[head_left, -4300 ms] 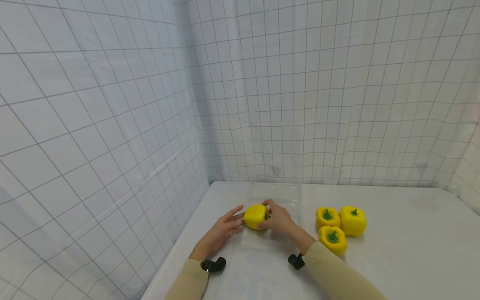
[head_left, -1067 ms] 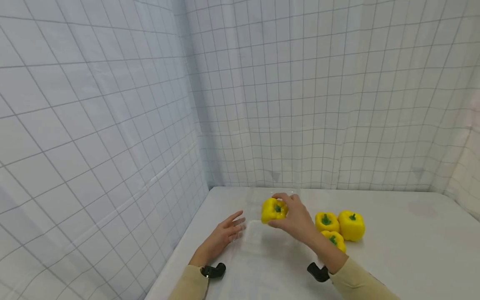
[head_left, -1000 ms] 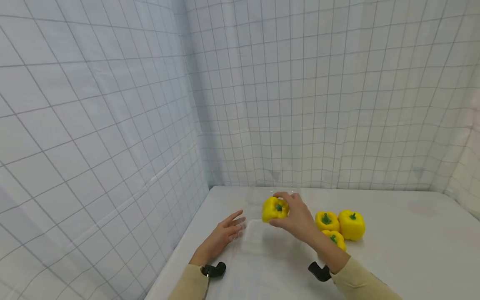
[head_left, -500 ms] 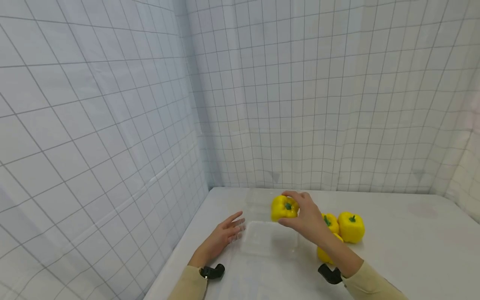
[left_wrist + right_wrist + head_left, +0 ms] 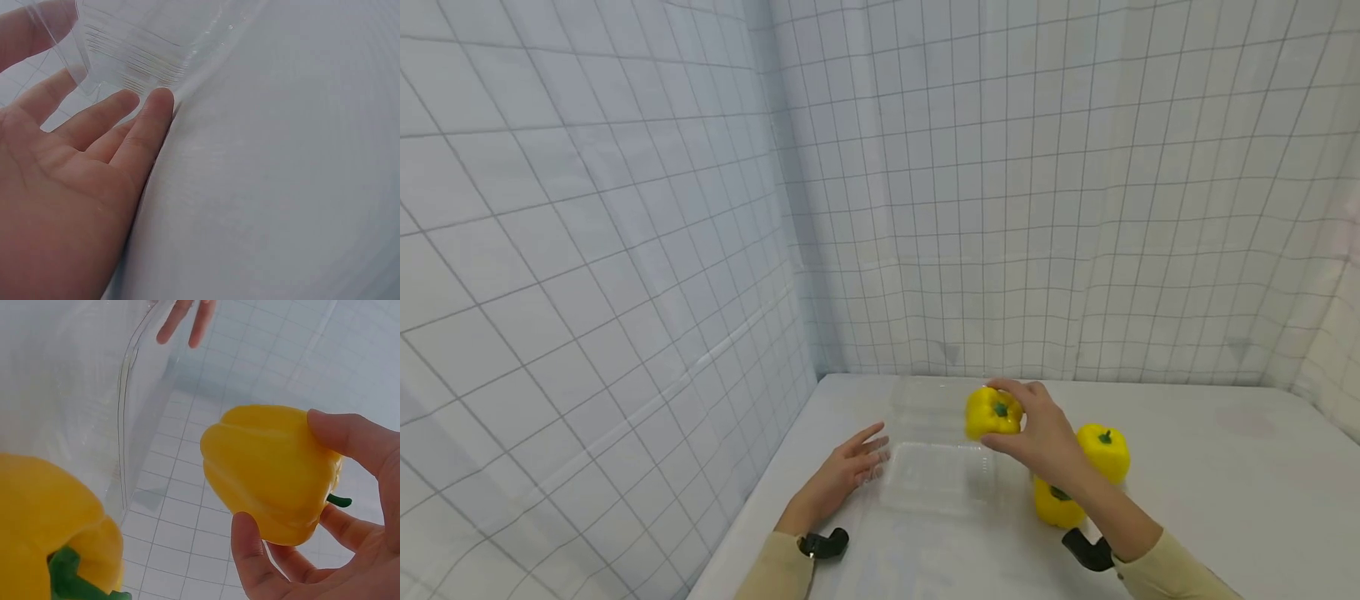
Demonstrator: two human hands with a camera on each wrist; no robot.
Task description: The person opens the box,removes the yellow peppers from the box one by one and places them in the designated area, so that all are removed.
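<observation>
In the head view a yellow bell pepper (image 5: pixel 988 414) hangs above the right part of a clear plastic container (image 5: pixel 928 504). My right hand (image 5: pixel 1045 433) grips it between thumb and fingers; its green stem (image 5: pixel 339 500) faces the palm in the right wrist view. At the container's left side rests my left hand (image 5: pixel 838 475). Its fingers are fairly straight, and in the left wrist view fingertips (image 5: pixel 164 99) touch or nearly touch the clear ridged wall (image 5: pixel 134 53).
On the table (image 5: pixel 1195 483), one yellow pepper (image 5: pixel 1105 452) stands right of the container and another pepper (image 5: pixel 1056 504) sits nearer, partly covered by the right arm. A clear lid-like part (image 5: pixel 917 396) extends behind the container. Gridded white curtains (image 5: pixel 1000 208) enclose the table.
The right hand has lifted the pepper up from the container and carried it rightward. It now hides one of the peppers on the table. My left hand has barely moved.
</observation>
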